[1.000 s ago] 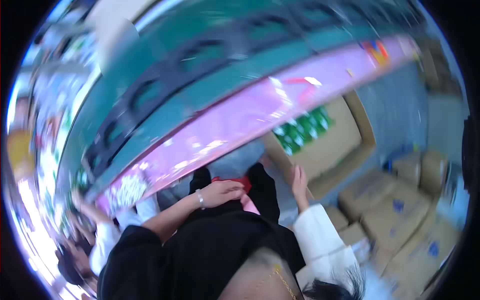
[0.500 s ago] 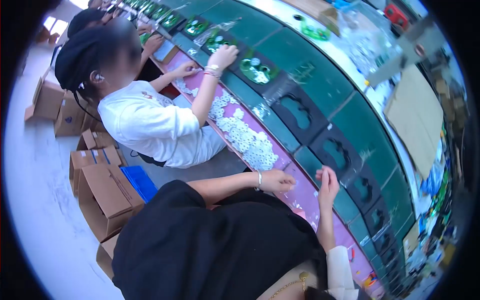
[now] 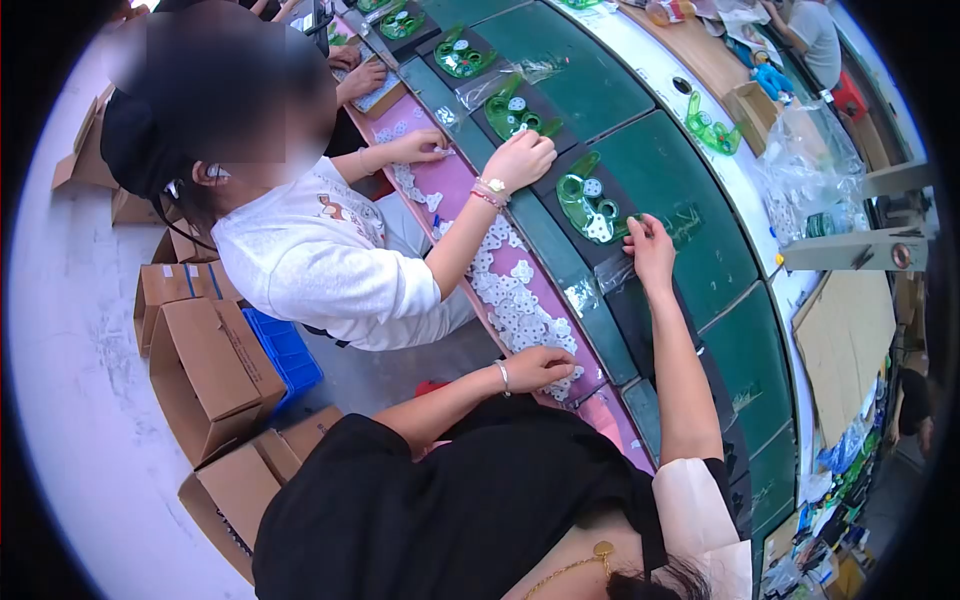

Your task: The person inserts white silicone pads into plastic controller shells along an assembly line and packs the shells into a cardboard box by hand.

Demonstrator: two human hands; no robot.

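Note:
My right hand [image 3: 650, 252] reaches over the bench, its thumb and fingers pinched on the near tip of a green translucent game controller shell [image 3: 592, 208]. That shell lies in a black tray and has white pieces and round parts in it. My left hand [image 3: 543, 369] rests at the near end of a pile of small white plastic pieces [image 3: 520, 310] on the pink ledge. Its fingers are curled together, and what they hold is hidden.
On my left a co-worker in a white shirt [image 3: 310, 250] has one hand at another green shell [image 3: 507, 108]. More shells in black trays line the green bench [image 3: 640, 60]. Cardboard boxes [image 3: 215, 360] and a blue crate [image 3: 285, 345] stand behind.
My view has turned toward the co-worker. My right hand has moved from above the ledge to the green shell. My left hand has shifted onto the edge of the white pile.

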